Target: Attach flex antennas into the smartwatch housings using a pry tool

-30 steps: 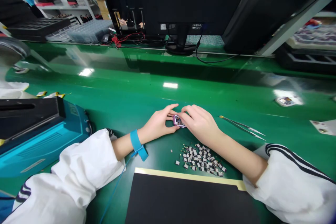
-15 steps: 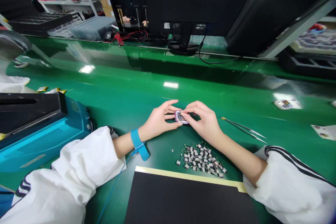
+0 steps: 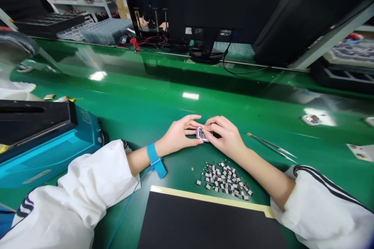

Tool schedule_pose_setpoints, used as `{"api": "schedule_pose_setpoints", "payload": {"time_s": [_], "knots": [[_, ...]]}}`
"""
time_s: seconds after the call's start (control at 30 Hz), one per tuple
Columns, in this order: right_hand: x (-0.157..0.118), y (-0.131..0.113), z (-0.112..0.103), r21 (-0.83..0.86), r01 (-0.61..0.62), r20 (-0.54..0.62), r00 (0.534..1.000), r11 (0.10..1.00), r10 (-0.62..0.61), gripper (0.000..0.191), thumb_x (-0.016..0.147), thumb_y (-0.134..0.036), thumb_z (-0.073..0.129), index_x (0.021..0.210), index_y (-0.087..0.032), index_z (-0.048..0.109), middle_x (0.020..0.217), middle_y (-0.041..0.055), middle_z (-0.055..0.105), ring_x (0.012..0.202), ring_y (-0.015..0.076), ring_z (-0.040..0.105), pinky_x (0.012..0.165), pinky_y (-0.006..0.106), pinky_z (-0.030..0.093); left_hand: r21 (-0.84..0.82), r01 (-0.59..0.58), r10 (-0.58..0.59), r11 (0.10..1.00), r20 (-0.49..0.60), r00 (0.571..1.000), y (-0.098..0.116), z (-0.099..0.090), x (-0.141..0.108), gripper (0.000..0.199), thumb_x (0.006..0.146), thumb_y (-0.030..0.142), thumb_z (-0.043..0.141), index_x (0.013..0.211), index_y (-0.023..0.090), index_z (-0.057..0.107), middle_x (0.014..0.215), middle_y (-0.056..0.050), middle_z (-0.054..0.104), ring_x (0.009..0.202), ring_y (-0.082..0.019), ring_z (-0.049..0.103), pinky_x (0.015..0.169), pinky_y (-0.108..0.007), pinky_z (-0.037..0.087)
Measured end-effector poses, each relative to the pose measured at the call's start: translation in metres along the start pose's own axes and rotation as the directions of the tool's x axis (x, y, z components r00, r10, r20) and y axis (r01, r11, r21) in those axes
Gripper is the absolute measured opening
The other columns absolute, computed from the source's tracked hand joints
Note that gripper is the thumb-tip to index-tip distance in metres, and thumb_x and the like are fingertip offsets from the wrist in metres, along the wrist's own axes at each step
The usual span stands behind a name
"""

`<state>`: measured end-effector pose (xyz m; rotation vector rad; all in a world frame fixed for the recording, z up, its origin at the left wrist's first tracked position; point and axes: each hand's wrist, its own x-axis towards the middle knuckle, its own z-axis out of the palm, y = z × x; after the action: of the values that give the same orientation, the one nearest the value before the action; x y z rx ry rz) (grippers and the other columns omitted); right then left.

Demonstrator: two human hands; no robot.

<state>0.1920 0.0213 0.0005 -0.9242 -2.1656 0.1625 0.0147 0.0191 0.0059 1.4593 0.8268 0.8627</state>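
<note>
A small rounded device case (image 3: pixel 200 134) with a pale rim and electronic parts inside lies between my hands at the middle of the green table. My left hand (image 3: pixel 179 135) holds its left side between thumb and fingers. My right hand (image 3: pixel 226 134) is closed over its right side, with fingertips pressed on the inside; whether they pinch a tiny part is hidden. Just below my right hand is a loose pile of small grey parts (image 3: pixel 226 179) with thin leads. A blue strap (image 3: pixel 154 159) is round my left wrist.
Tweezers (image 3: pixel 271 146) lie right of my right hand. A black mat (image 3: pixel 210 221) is near the front edge, a blue machine (image 3: pixel 55 148) at left. Behind stands a monitor (image 3: pixel 230 0). Another device case (image 3: pixel 312 120) sits at right; a person is partly visible behind.
Both hands and the case have shifted slightly down in view. My right fingers have moved a little over the case. The background has shifted slightly with the camera.
</note>
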Motion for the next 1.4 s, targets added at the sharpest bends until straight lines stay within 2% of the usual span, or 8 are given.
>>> {"api": "schedule_pose_setpoints", "payload": {"time_s": [0.1, 0.3, 0.57, 0.8, 1.13, 1.27, 1.4], "knots": [[-0.001, 0.001, 0.000, -0.065, 0.051, 0.016, 0.999, 0.997, -0.050, 0.012, 0.079, -0.019, 0.054, 0.068, -0.016, 0.057, 0.077, 0.0048, 0.059, 0.066, 0.0128, 0.048, 0.061, 0.028, 0.040, 0.022, 0.010, -0.010, 1.000, 0.001, 1.000, -0.001, 0.000, 0.000, 0.061, 0.058, 0.005, 0.068, 0.112, 0.012, 0.041, 0.099, -0.009, 0.058, 0.094, -0.016, 0.059, 0.089, -0.035, 0.049], [-0.001, 0.002, 0.004, -0.038, 0.038, -0.010, 0.999, 0.999, -0.038, 0.008, 0.079, -0.018, 0.053, 0.072, -0.015, 0.055, 0.074, 0.0042, 0.057, 0.071, 0.0117, 0.052, 0.063, 0.024, 0.044, 0.060, 0.044, -0.046, 0.997, 0.023, 0.999, -0.004, -0.002, 0.003, 0.060, 0.057, 0.003, 0.069, 0.110, 0.012, 0.043, 0.095, -0.007, 0.058, 0.095, -0.017, 0.058, 0.088, -0.035, 0.049], [-0.004, 0.004, 0.004, -0.106, 0.114, 0.070, 0.992, 0.988, -0.107, 0.011, 0.081, -0.019, 0.050, 0.074, -0.015, 0.058, 0.072, 0.0038, 0.059, 0.065, 0.0122, 0.048, 0.060, 0.026, 0.042, 0.090, 0.063, -0.066, 0.994, 0.036, 0.997, -0.006, -0.002, 0.003, 0.061, 0.058, 0.005, 0.068, 0.113, 0.011, 0.042, 0.094, -0.007, 0.058, 0.092, -0.015, 0.058, 0.087, -0.034, 0.049], [-0.001, 0.003, 0.003, -0.162, 0.092, 0.077, 0.994, 0.983, -0.081, 0.012, 0.081, -0.020, 0.051, 0.076, -0.013, 0.058, 0.076, 0.0045, 0.059, 0.069, 0.0128, 0.049, 0.063, 0.025, 0.042, 0.107, 0.060, -0.067, 0.992, 0.057, 0.996, -0.007, -0.005, 0.006, 0.063, 0.059, 0.006, 0.068, 0.115, 0.011, 0.040, 0.094, -0.006, 0.058, 0.092, -0.014, 0.058, 0.087, -0.033, 0.049], [0.011, -0.001, -0.005, -0.261, 0.176, 0.240, 0.964, 0.949, -0.112, 0.015, 0.081, -0.021, 0.050, 0.071, -0.013, 0.058, 0.072, 0.0041, 0.057, 0.066, 0.0139, 0.045, 0.063, 0.026, 0.037, 0.134, 0.033, -0.042, 0.990, 0.064, 0.997, -0.007, -0.005, 0.006, 0.060, 0.059, 0.005, 0.067, 0.113, 0.010, 0.041, 0.092, -0.006, 0.057, 0.092, -0.014, 0.058, 0.086, -0.032, 0.050], [0.019, -0.003, -0.010, -0.342, 0.303, 0.295, 0.933, 0.890, -0.205, 0.023, 0.085, -0.024, 0.045, 0.069, -0.013, 0.058, 0.069, 0.0042, 0.055, 0.064, 0.0135, 0.043, 0.061, 0.025, 0.034, 0.149, 0.031, -0.040, 0.988, 0.056, 0.998, -0.006, -0.004, 0.006, 0.060, 0.058, 0.005, 0.067, 0.113, 0.009, 0.041, 0.091, -0.007, 0.058, 0.091, -0.014, 0.058, 0.085, -0.031, 0.050], [0.027, -0.005, -0.012, -0.410, 0.501, 0.355, 0.857, 0.762, -0.373, 0.023, 0.085, -0.021, 0.045, 0.067, -0.012, 0.058, 0.063, 0.0042, 0.052, 0.063, 0.0145, 0.040, 0.057, 0.026, 0.030, 0.167, 0.033, -0.040, 0.985, 0.042, 0.998, -0.005, -0.004, 0.007, 0.058, 0.058, 0.005, 0.067, 0.111, 0.010, 0.044, 0.090, -0.006, 0.059, 0.088, -0.013, 0.059, 0.083, -0.028, 0.051]]}}
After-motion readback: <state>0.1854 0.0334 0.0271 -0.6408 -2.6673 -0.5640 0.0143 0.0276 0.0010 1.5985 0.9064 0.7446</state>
